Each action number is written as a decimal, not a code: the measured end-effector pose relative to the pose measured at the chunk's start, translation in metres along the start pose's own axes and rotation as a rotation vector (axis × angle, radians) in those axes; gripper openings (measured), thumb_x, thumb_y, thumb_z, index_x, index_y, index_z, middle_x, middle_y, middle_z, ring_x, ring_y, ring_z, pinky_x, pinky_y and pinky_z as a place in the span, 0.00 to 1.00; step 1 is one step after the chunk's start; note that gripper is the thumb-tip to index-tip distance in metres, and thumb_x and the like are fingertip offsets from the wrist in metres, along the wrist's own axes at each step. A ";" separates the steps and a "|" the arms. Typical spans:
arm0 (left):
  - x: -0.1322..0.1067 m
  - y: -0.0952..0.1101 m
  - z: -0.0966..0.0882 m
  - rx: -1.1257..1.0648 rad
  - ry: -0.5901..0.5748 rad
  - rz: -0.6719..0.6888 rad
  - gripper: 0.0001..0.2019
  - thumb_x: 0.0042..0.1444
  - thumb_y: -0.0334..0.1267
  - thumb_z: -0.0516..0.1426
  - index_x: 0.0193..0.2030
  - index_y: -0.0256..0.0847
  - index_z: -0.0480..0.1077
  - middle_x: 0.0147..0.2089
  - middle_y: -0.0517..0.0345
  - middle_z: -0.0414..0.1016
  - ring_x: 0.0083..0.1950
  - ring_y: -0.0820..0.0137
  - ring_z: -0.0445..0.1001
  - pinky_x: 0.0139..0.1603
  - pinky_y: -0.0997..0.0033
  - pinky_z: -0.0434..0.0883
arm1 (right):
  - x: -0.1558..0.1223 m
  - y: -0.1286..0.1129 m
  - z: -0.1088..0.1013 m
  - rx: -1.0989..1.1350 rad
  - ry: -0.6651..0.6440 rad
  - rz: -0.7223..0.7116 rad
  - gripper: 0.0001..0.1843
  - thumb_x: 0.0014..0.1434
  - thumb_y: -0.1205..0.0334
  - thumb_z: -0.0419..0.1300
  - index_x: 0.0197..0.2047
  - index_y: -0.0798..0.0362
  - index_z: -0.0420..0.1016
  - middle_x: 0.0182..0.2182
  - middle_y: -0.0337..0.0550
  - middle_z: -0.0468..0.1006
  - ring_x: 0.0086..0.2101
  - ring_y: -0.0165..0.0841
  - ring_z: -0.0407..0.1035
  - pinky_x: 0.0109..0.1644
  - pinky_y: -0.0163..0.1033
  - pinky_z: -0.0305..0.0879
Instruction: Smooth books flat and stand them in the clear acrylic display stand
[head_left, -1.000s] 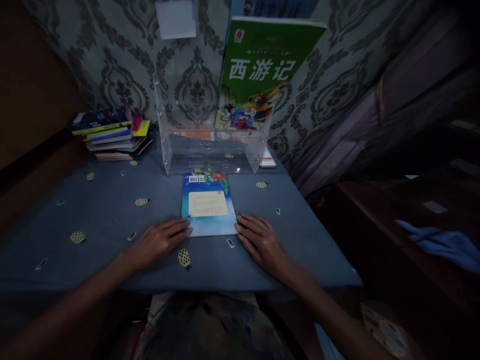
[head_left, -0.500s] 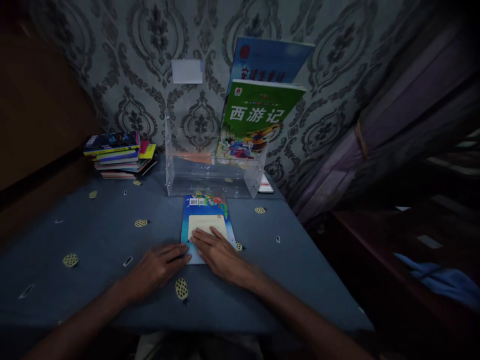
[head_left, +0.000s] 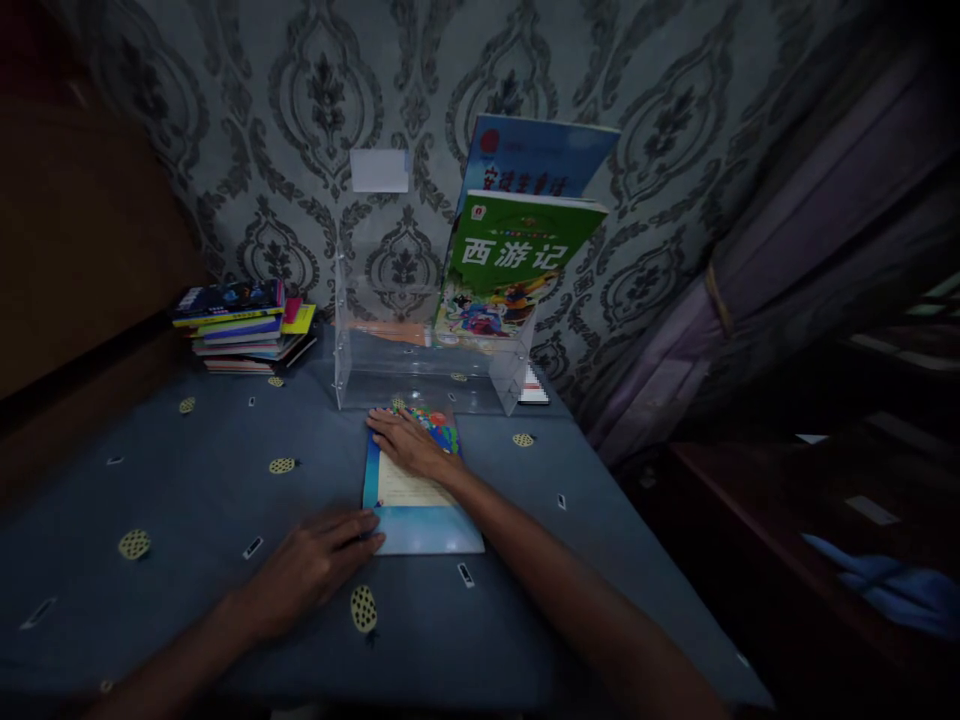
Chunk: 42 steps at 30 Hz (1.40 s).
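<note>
A thin blue book (head_left: 420, 515) lies back cover up on the blue tablecloth (head_left: 187, 500), just in front of a clear acrylic book stand (head_left: 420, 365). My right hand (head_left: 409, 440) rests flat on the book's far end, fingers stretched out toward its upper left corner. My left hand (head_left: 319, 560) lies flat on the cloth, its fingertips touching the book's near left edge. In the stand lean a green book (head_left: 514, 270) and, behind it, a blue book (head_left: 540, 165).
A stack of several books (head_left: 240, 325) sits at the table's back left. Patterned wallpaper with a white card (head_left: 379, 170) runs behind. A curtain (head_left: 750, 270) hangs at the right, beside dark furniture with a blue cloth (head_left: 885, 590).
My right hand moved from the book's near right corner across its cover to the far end. The left hand has stayed at the near left edge. The camera tilted up.
</note>
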<state>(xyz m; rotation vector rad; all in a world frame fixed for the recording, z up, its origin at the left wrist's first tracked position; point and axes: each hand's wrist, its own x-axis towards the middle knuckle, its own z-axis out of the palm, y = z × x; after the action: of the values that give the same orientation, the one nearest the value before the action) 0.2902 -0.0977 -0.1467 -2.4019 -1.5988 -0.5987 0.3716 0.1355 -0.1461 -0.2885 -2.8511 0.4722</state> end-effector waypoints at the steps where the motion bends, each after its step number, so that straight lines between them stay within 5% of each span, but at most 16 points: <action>1: 0.001 0.000 -0.001 -0.007 0.001 -0.007 0.16 0.71 0.33 0.45 0.58 0.41 0.70 0.56 0.49 0.76 0.54 0.64 0.77 0.51 0.64 0.78 | -0.001 0.003 -0.001 0.000 0.003 -0.003 0.22 0.69 0.61 0.51 0.64 0.53 0.66 0.65 0.51 0.64 0.66 0.37 0.55 0.71 0.52 0.46; 11: -0.001 0.000 0.001 -0.109 0.046 -0.060 0.16 0.70 0.36 0.48 0.60 0.46 0.70 0.56 0.53 0.76 0.54 0.67 0.77 0.53 0.67 0.76 | -0.072 0.068 -0.027 0.049 0.051 0.176 0.26 0.70 0.56 0.47 0.68 0.50 0.61 0.67 0.49 0.61 0.67 0.41 0.52 0.70 0.57 0.48; 16: 0.006 -0.010 -0.001 -0.187 -0.041 -0.105 0.15 0.69 0.40 0.49 0.57 0.47 0.72 0.55 0.54 0.77 0.54 0.66 0.77 0.55 0.65 0.75 | -0.090 0.074 -0.022 0.051 0.083 0.199 0.28 0.70 0.56 0.44 0.71 0.51 0.54 0.69 0.49 0.56 0.68 0.41 0.49 0.70 0.57 0.47; 26: 0.065 -0.110 0.021 -0.165 -0.171 -0.302 0.23 0.69 0.48 0.46 0.63 0.40 0.67 0.64 0.47 0.69 0.63 0.58 0.69 0.64 0.55 0.66 | -0.087 0.070 -0.018 0.027 0.085 0.233 0.28 0.70 0.58 0.43 0.70 0.52 0.55 0.69 0.50 0.56 0.68 0.41 0.48 0.70 0.58 0.47; 30: 0.076 -0.129 0.037 -0.129 -0.127 -0.342 0.23 0.69 0.48 0.46 0.63 0.39 0.67 0.65 0.46 0.68 0.65 0.57 0.68 0.64 0.51 0.65 | -0.088 0.070 -0.017 0.024 0.109 0.226 0.27 0.70 0.57 0.44 0.70 0.50 0.55 0.69 0.48 0.57 0.68 0.40 0.49 0.70 0.57 0.48; 34: 0.067 -0.121 0.043 -0.135 -0.078 -0.314 0.23 0.69 0.47 0.45 0.64 0.38 0.66 0.65 0.46 0.67 0.67 0.58 0.65 0.66 0.51 0.63 | -0.089 0.070 -0.017 0.015 0.124 0.195 0.27 0.70 0.56 0.44 0.70 0.47 0.55 0.68 0.47 0.58 0.68 0.39 0.50 0.70 0.56 0.50; 42: 0.026 -0.070 0.029 -0.127 -0.143 -0.264 0.23 0.70 0.49 0.45 0.68 0.47 0.60 0.70 0.53 0.60 0.69 0.61 0.61 0.69 0.54 0.60 | -0.088 0.070 -0.016 -0.009 0.134 0.200 0.27 0.70 0.57 0.44 0.70 0.51 0.57 0.68 0.49 0.59 0.67 0.41 0.51 0.69 0.56 0.51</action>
<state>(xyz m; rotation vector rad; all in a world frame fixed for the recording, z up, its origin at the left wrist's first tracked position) 0.2410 -0.0374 -0.1663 -2.3870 -2.0167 -0.6003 0.4700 0.1847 -0.1723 -0.5873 -2.7074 0.4591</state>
